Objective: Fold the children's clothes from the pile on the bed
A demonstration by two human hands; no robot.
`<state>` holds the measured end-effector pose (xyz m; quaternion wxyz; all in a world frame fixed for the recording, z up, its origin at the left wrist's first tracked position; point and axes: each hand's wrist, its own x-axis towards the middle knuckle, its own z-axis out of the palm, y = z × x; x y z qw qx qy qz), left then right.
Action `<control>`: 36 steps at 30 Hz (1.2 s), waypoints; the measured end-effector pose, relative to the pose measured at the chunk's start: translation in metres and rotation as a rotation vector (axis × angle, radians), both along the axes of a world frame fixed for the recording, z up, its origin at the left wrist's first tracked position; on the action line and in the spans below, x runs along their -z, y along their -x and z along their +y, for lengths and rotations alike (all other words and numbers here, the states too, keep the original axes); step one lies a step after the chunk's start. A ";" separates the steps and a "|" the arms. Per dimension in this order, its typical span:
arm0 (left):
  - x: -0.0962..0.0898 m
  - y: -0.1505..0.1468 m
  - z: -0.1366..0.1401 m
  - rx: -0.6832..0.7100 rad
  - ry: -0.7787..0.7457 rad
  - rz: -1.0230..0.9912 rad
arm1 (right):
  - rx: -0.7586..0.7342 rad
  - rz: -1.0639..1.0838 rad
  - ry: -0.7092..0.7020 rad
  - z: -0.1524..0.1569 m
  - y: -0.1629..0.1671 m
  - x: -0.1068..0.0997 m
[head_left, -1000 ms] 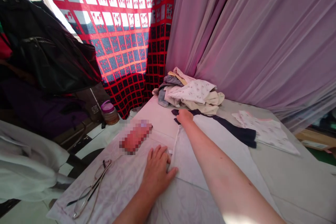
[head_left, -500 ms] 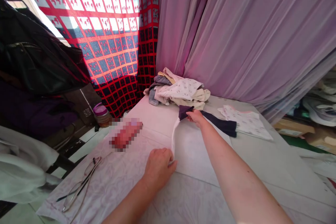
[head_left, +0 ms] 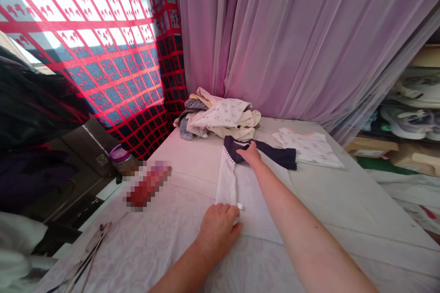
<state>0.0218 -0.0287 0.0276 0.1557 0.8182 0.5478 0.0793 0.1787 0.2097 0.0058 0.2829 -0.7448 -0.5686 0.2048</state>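
A white shirt (head_left: pixel 257 213) with dark navy shoulder and sleeve parts (head_left: pixel 280 154) lies on the bed, its left side folded inward in a narrow strip. Small pale dots edge the navy part, and a little white tag (head_left: pixel 239 206) sticks out at the fold. My left hand (head_left: pixel 220 226) rests at the strip's near end, fingers curled down onto the cloth. My right hand (head_left: pixel 250 153) lies on the navy part near the neck opening, thumb and fingers apart.
A heap of clothes (head_left: pixel 220 116) sits at the far edge, and a folded patterned white garment (head_left: pixel 311 149) lies right. On the left are a blurred red object (head_left: pixel 147 187), glasses with a cord (head_left: pixel 91 247) and a purple-lidded jar (head_left: pixel 120 158). Shoes (head_left: pixel 409 121) stand on a shelf beyond.
The shirt's left edge, held raised before, now lies folded over to the right. My right hand has loosened from its pinch on the navy cloth. The view has turned slightly right.
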 end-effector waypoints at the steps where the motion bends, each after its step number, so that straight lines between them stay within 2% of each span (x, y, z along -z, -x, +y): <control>1: 0.002 0.000 0.000 0.008 -0.009 -0.010 | 0.014 -0.022 0.017 0.000 -0.001 0.000; 6: 0.004 0.008 0.000 0.072 -0.008 -0.149 | 0.095 -0.046 0.075 -0.011 -0.008 -0.010; 8: 0.003 0.015 0.003 0.058 -0.030 -0.238 | 0.096 -0.105 -0.015 -0.021 -0.009 -0.016; 10: 0.003 0.022 0.009 0.022 -0.089 -0.306 | 0.035 -0.195 -0.172 -0.031 -0.006 -0.023; 12: 0.007 0.028 0.015 0.011 -0.147 -0.314 | -0.044 -0.269 -0.243 -0.040 0.000 -0.028; 16: 0.019 0.032 0.021 0.063 -0.117 -0.201 | -0.041 -0.301 -0.057 -0.049 0.010 -0.028; 19: 0.022 0.031 0.019 0.087 -0.075 -0.168 | -0.045 -0.270 0.015 -0.052 0.006 -0.020; 25: 0.021 0.034 0.023 0.115 -0.023 -0.213 | -0.051 -0.281 -0.031 -0.064 -0.010 -0.003; 27: 0.024 0.039 0.028 0.071 0.000 -0.309 | -0.024 -0.255 -0.076 -0.069 -0.012 0.002; 31: 0.029 0.045 0.033 -0.048 -0.053 -0.489 | -0.006 -0.218 -0.139 -0.074 -0.009 0.005; 36: 0.020 0.042 0.025 0.108 -0.015 -0.301 | -0.035 -0.247 -0.045 -0.069 -0.003 -0.006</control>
